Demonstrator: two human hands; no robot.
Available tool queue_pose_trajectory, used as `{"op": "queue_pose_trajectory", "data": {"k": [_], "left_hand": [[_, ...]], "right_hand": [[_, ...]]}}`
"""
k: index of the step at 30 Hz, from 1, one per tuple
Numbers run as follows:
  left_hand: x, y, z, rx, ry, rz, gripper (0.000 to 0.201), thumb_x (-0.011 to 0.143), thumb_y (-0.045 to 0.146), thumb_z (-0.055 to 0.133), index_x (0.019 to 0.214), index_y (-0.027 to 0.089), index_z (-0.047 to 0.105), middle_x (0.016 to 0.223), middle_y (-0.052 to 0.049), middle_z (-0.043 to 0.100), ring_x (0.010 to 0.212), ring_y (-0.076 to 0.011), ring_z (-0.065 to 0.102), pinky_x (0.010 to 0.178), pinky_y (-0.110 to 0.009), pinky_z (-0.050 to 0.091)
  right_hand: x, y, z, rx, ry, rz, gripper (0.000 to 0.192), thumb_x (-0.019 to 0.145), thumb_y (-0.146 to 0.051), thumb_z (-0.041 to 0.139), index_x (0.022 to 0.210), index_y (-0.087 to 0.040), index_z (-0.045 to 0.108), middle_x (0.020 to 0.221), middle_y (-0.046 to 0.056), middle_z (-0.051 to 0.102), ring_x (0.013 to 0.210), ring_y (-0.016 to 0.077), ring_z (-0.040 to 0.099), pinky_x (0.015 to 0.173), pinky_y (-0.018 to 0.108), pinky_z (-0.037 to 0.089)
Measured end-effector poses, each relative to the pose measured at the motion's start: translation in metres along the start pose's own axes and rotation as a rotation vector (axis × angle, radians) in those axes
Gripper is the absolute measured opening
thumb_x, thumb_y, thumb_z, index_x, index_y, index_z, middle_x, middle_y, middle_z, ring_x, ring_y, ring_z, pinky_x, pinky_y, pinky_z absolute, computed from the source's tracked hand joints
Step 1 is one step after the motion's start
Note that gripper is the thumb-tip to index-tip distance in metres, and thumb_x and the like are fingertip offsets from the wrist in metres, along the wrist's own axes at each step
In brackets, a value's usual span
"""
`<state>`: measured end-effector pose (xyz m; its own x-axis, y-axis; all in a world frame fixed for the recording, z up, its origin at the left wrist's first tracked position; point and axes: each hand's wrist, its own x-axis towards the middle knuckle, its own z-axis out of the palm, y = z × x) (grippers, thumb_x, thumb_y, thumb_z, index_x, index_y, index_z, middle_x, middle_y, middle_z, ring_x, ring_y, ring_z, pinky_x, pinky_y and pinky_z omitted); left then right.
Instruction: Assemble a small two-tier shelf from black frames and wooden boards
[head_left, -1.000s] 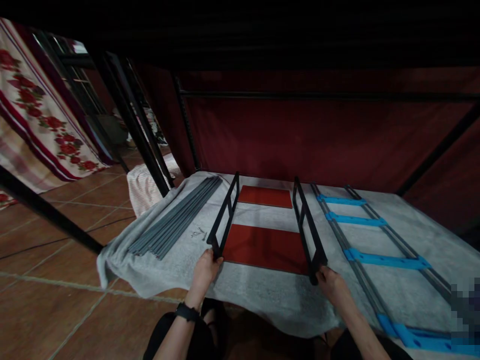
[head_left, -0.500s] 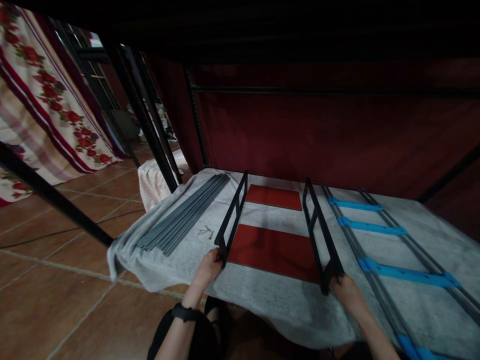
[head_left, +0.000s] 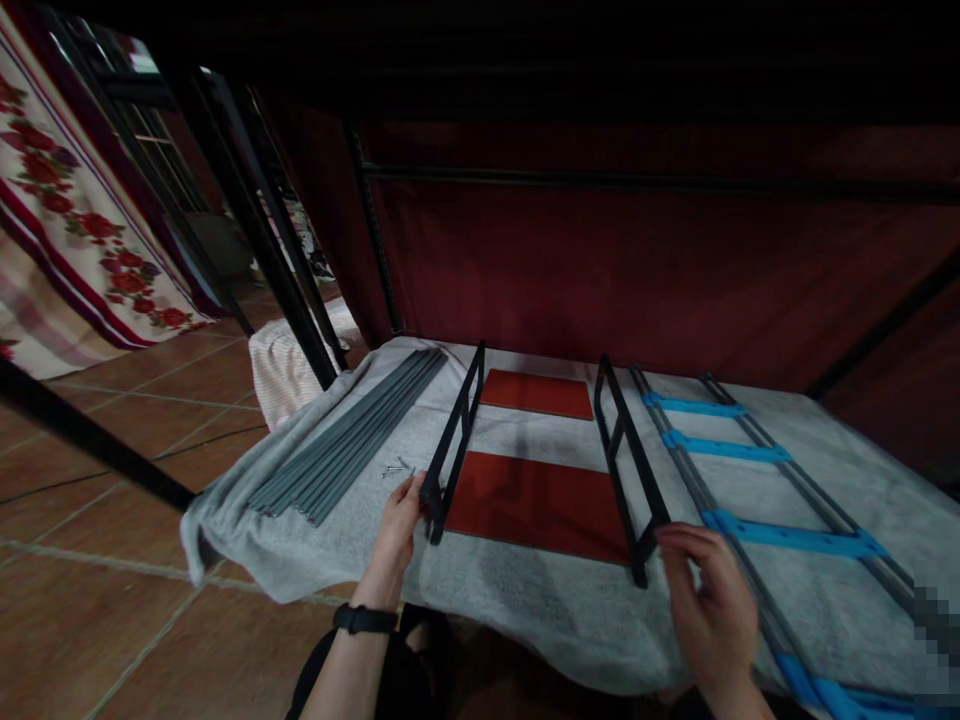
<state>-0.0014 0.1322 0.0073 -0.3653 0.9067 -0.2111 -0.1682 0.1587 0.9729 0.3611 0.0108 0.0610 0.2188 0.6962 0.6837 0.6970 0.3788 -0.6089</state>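
The left hand (head_left: 399, 520) is closed on the near end of a black frame (head_left: 453, 418), which stands on edge just left of the near red board (head_left: 536, 505), the landmark here. The right hand (head_left: 712, 605) is loosely open, fingertips by the near end of a second black frame (head_left: 636, 440), right of that board; whether they touch is unclear. Beyond the board lies a smaller red panel (head_left: 536, 394); farther left, small screws (head_left: 394, 468) and grey rods (head_left: 352, 435); farther right, blue crosspieces (head_left: 795, 538). The second frame could topple, given its narrow footing on soft cloth (head_left: 469, 565) and no firm grip; a leftward elbow or knuckle might scatter the screws.
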Motion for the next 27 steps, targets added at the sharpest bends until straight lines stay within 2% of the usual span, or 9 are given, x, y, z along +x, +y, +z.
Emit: {"op": "queue_pose_trajectory", "data": {"k": [2,4,8,10,11,14,17,20,27], "left_hand": [[-0.002,0.002,0.006,-0.105,-0.004,-0.030,0.050,0.075,0.056,0.066,0.097,0.011,0.068,0.080,-0.009,0.069,0.076,-0.0220,0.067,0.067,-0.031,0.051],[-0.005,0.005,0.011,-0.130,-0.011,0.054,0.057,0.079,0.064,0.059,0.102,0.012,0.068,0.090,-0.012,0.070,0.091,-0.0250,0.067,0.077,-0.034,0.052],[-0.015,0.012,0.020,-0.185,-0.127,0.306,0.057,0.090,0.062,0.045,0.116,0.016,0.065,0.119,-0.011,0.065,0.117,-0.0253,0.058,0.101,-0.038,0.042],[-0.021,0.016,0.023,-0.242,-0.191,0.332,0.060,0.090,0.063,0.043,0.121,0.016,0.062,0.119,-0.011,0.065,0.116,-0.0255,0.058,0.103,-0.039,0.041],[-0.024,0.018,0.023,-0.257,-0.219,0.336,0.062,0.089,0.065,0.043,0.122,0.015,0.060,0.116,-0.012,0.066,0.113,-0.0257,0.060,0.102,-0.039,0.041],[-0.031,0.022,0.024,-0.249,-0.323,0.369,0.069,0.086,0.068,0.046,0.129,0.015,0.055,0.105,-0.012,0.069,0.104,-0.0256,0.063,0.098,-0.038,0.044],[-0.033,0.026,0.024,-0.171,-0.357,0.399,0.063,0.087,0.056,0.055,0.134,0.016,0.050,0.089,-0.007,0.069,0.089,-0.0207,0.064,0.091,-0.034,0.044],[-0.033,0.028,0.025,-0.097,-0.316,0.398,0.055,0.089,0.047,0.056,0.134,0.017,0.050,0.072,-0.001,0.064,0.074,-0.0159,0.060,0.083,-0.030,0.043],[-0.035,0.031,0.028,-0.048,-0.211,0.401,0.056,0.088,0.049,0.051,0.133,0.015,0.052,0.071,-0.002,0.063,0.071,-0.0169,0.058,0.073,-0.029,0.045]], "right_hand": [[0.002,-0.034,0.027,0.088,-0.285,-0.084,0.019,0.093,-0.021,0.047,0.103,-0.023,0.063,0.106,0.008,0.064,0.100,0.0187,0.062,0.084,0.031,0.051],[0.009,-0.047,0.065,0.055,-0.519,-0.073,0.028,0.094,-0.020,0.043,0.116,-0.025,0.059,0.119,0.007,0.060,0.111,0.0186,0.058,0.096,0.034,0.048],[0.037,-0.019,0.141,-0.258,-0.668,0.071,0.037,0.095,-0.026,0.043,0.129,-0.014,0.054,0.133,0.014,0.053,0.125,0.0232,0.049,0.108,0.038,0.039],[0.054,0.002,0.166,-0.471,-0.799,0.172,0.039,0.097,-0.029,0.039,0.130,-0.013,0.054,0.137,0.015,0.050,0.128,0.0246,0.047,0.107,0.039,0.038],[0.060,0.011,0.175,-0.508,-0.817,0.202,0.040,0.098,-0.029,0.037,0.128,-0.012,0.055,0.135,0.017,0.053,0.126,0.0262,0.048,0.105,0.041,0.038],[0.075,0.028,0.189,-0.563,-0.863,0.247,0.040,0.099,-0.032,0.035,0.120,-0.011,0.061,0.128,0.019,0.057,0.119,0.0286,0.054,0.102,0.044,0.038],[0.083,0.036,0.196,-0.586,-0.909,0.263,0.042,0.097,-0.038,0.037,0.119,-0.012,0.063,0.131,0.019,0.056,0.119,0.0289,0.054,0.102,0.044,0.038],[0.091,0.042,0.201,-0.588,-0.963,0.268,0.050,0.095,-0.047,0.038,0.116,-0.011,0.066,0.131,0.020,0.056,0.121,0.0300,0.054,0.102,0.042,0.038],[0.110,0.046,0.204,-0.542,-1.045,0.307,0.053,0.091,-0.054,0.044,0.115,-0.013,0.067,0.131,0.019,0.057,0.116,0.0302,0.057,0.097,0.041,0.043]]}}
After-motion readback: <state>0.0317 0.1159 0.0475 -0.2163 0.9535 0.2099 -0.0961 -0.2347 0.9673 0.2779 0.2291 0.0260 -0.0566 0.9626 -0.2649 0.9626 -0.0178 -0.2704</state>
